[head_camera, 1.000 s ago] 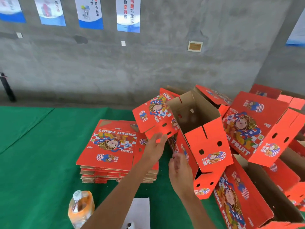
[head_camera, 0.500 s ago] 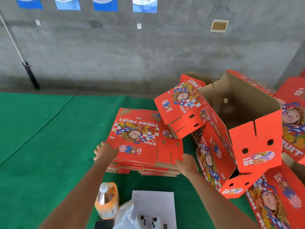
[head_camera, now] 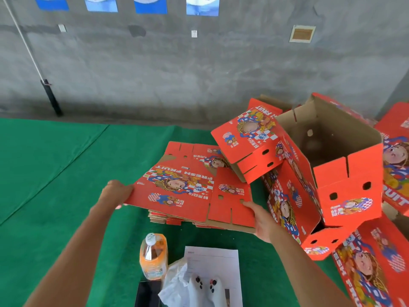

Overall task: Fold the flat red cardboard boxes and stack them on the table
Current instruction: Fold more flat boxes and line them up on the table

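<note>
Red printed flat cardboard sheet (head_camera: pixel 188 189), gripped edgewise by left hand (head_camera: pixel 116 192) and right hand (head_camera: pixel 260 220).

The top flat box (head_camera: pixel 190 189) hid most of the stack (head_camera: pixel 168 218) beneath it, the posters (head_camera: pixel 150 4) ran off the upper edge, and the dark slab (head_camera: pixel 147 293) was cut off below.

A table covered in green felt (head_camera: pixel 66 173) carries everything. On it at centre lies a stack of flat red cardboard boxes (head_camera: pixel 177 219). To the right sits a jumble of folded red boxes (head_camera: pixel 332 173). At the near edge stand an orange drink bottle (head_camera: pixel 153 255), a printed paper sheet (head_camera: pixel 219 260), a crumpled plastic bag (head_camera: pixel 177 282), a white game controller (head_camera: pixel 207 289) and a dark phone (head_camera: pixel 147 293).
</note>
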The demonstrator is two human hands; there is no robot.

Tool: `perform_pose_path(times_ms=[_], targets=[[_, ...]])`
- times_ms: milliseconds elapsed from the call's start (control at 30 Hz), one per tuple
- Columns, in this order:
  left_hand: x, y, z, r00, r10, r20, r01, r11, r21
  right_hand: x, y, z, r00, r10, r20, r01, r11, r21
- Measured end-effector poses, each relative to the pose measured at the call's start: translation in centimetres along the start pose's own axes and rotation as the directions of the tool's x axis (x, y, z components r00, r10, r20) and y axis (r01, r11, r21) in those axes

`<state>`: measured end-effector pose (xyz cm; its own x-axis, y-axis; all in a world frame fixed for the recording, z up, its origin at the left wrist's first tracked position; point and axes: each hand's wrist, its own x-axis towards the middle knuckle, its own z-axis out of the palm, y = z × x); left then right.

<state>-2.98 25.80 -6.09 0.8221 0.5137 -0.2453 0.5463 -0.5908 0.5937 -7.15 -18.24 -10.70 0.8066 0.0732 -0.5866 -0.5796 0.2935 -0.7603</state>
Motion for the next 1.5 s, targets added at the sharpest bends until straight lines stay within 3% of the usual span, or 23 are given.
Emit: perform_pose_path(times_ms=[133,267,300,367,433,500,633,700,800,833,867,933,1000,1067,1100,1200,1333,1500], targets=[[-2.4,-0.3,-3.8,0.993,0.028,-0.113,-0.035,0.998,-0.054,-3.2,-0.2,2.1,0.965,-0.066,0.255,0.055,0.997,0.050],[-8.2,1.8,-6.1,0.973,0.099,-0.208,-0.048,0.971,0.234,-7.4,-2.3,6.9,0.962,-0.183,0.201,0.186,0.982,0.001],[-9.8,2.8,-6.3,0.972,0.142,-0.185,-0.100,0.971,0.217,-8.4,-2.8,8.2,0.960,-0.211,0.183,0.219,0.975,-0.023],[-13.0,5.3,-6.4,0.960,0.274,-0.051,-0.274,0.962,-0.007,-10.7,-3.7,11.2,0.939,-0.297,0.176,0.315,0.945,-0.086],[-16.9,8.0,-6.2,0.895,0.442,0.062,-0.425,0.887,-0.182,-13.3,-4.3,14.0,0.889,-0.423,0.176,0.452,0.873,-0.184],[-20.9,10.7,-6.4,0.833,0.541,0.118,-0.493,0.822,-0.285,-15.7,-4.6,16.2,0.787,-0.589,0.184,0.616,0.736,-0.279],[-26.6,14.5,-7.3,0.773,0.632,0.061,-0.542,0.707,-0.455,-19.7,-4.0,18.6,0.430,-0.848,0.310,0.867,0.294,-0.402],[-28.3,15.4,-8.1,0.753,0.650,-0.103,-0.628,0.664,-0.406,-21.2,-3.6,18.8,0.295,-0.881,0.369,0.915,0.149,-0.376],[-30.3,15.6,-9.4,0.644,0.643,-0.414,-0.759,0.603,-0.245,-23.1,-3.9,18.4,0.080,-0.852,0.517,0.957,-0.079,-0.280],[-30.9,15.4,-9.9,0.618,0.632,-0.468,-0.778,0.577,-0.248,-23.3,-4.2,17.9,0.046,-0.816,0.576,0.966,-0.111,-0.235],[-31.3,15.2,-10.4,0.612,0.613,-0.499,-0.785,0.548,-0.289,-23.3,-4.7,17.3,0.051,-0.793,0.607,0.971,-0.104,-0.216],[-32.0,14.2,-11.3,0.632,0.562,-0.534,-0.775,0.481,-0.410,-22.5,-5.6,15.4,0.140,-0.829,0.542,0.962,-0.016,-0.273],[-32.3,12.8,-12.0,0.684,0.526,-0.505,-0.725,0.412,-0.553,-20.7,-6.8,12.7,0.291,-0.888,0.356,0.899,0.127,-0.418],[-32.0,11.1,-12.2,0.744,0.507,-0.435,-0.640,0.353,-0.683,-19.0,-8.1,10.0,0.475,-0.855,0.209,0.781,0.301,-0.547],[-31.6,10.0,-12.2,0.766,0.501,-0.402,-0.600,0.334,-0.727,-18.2,-8.6,8.8,0.522,-0.835,0.171,0.739,0.344,-0.579],[-30.0,6.2,-11.7,0.808,0.513,-0.291,-0.497,0.325,-0.805,-16.4,-9.5,5.6,0.552,-0.830,0.085,0.706,0.411,-0.577],[-28.9,2.7,-10.0,0.842,0.524,-0.130,-0.357,0.359,-0.862,-16.1,-8.4,2.8,0.589,-0.807,0.034,0.729,0.513,-0.452],[-28.2,1.6,-6.5,0.866,0.486,0.119,-0.168,0.506,-0.846,-17.3,-6.3,-0.2,0.589,-0.806,-0.054,0.720,0.554,-0.418]])
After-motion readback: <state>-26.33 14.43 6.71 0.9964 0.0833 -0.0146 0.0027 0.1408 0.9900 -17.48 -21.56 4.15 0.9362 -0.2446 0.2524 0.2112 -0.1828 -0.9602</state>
